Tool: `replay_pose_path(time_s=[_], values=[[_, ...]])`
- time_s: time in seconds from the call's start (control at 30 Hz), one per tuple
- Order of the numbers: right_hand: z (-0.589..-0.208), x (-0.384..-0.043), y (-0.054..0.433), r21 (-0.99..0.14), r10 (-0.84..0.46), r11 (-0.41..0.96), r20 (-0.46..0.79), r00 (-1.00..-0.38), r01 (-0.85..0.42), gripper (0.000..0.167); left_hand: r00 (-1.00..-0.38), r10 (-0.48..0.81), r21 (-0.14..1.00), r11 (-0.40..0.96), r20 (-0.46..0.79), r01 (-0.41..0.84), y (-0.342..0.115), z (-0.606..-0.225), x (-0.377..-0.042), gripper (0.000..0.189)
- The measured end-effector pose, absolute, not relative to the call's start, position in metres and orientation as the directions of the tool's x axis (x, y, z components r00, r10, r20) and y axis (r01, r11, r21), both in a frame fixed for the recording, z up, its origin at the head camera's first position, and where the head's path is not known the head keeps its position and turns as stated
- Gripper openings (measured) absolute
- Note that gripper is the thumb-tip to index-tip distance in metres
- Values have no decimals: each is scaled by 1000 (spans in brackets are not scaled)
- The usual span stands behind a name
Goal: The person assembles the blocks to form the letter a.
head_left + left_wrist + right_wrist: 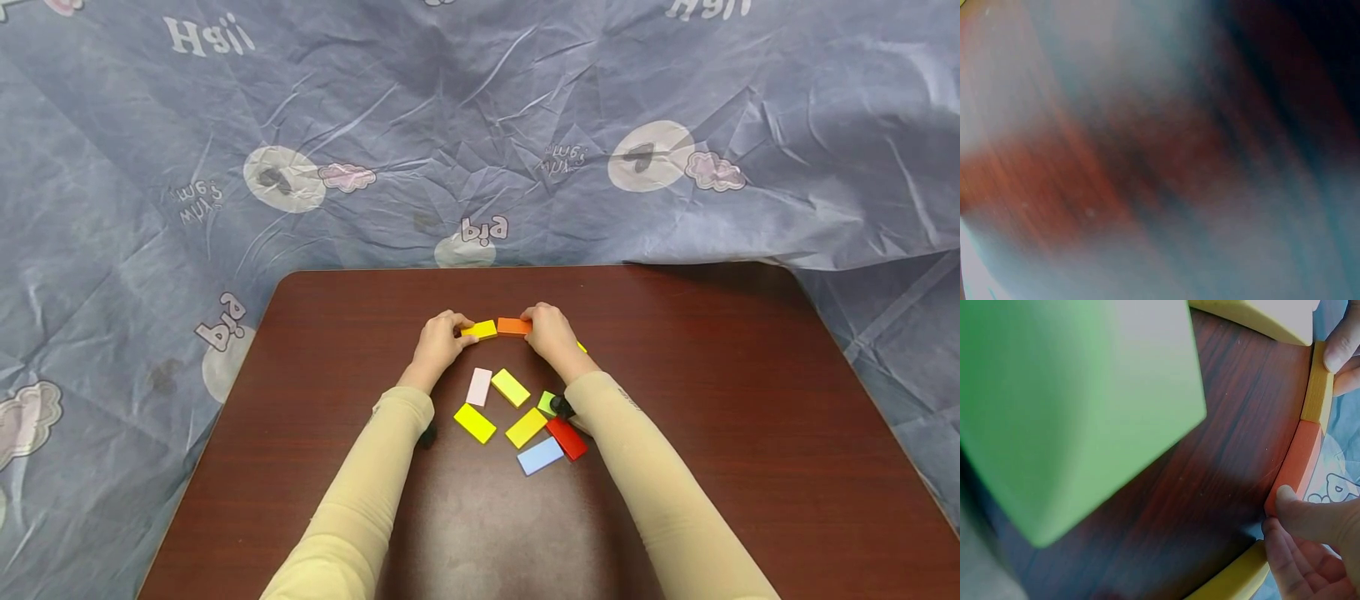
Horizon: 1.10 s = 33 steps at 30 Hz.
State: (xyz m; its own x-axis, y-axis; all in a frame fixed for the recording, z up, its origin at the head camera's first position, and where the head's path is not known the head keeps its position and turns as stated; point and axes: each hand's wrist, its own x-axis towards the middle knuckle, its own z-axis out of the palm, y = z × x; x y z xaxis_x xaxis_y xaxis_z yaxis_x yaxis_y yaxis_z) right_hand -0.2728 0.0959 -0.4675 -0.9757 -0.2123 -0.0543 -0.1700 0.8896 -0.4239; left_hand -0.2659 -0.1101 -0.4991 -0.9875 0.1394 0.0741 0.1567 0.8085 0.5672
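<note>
Near the far side of the table, my left hand (438, 343) pinches the outer end of a yellow block (484, 329) between thumb and fingers. My right hand (553, 335) grips the right end of an orange block (512, 327). The two blocks lie end to end, as the right wrist view also shows, with the thumb on top of the orange block (1295, 461). Another yellow block (1235, 575) sits just past the right fingers; in the head view it is mostly hidden behind the right wrist. The left wrist view shows only blurred tabletop.
Nearer the body lie a pink block (479, 387), several yellow blocks (475, 423), a red block (567, 439) and a light blue block (540, 457). A green block (547, 404) lies partly behind the right wrist camera (561, 406). A grey-blue printed cloth (420, 108) hangs behind the table (712, 375).
</note>
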Motion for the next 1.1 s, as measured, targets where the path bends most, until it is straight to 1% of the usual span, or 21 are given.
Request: replay_pose_path(time_s=[0.4,0.7,1.1], values=[[-467,-273,97,-419,-223,889,-43,-974,-185,34,-986,141,571,804,84,163,-110,-501,-266,29],[-468,-273,97,-410,-228,892,-46,-973,-189,34,-989,131,577,804,63,144,-109,-499,-266,29],[-470,-271,97,-434,-210,887,-69,-975,-160,35,-990,129,577,805,55,137,-109,-499,-264,30]])
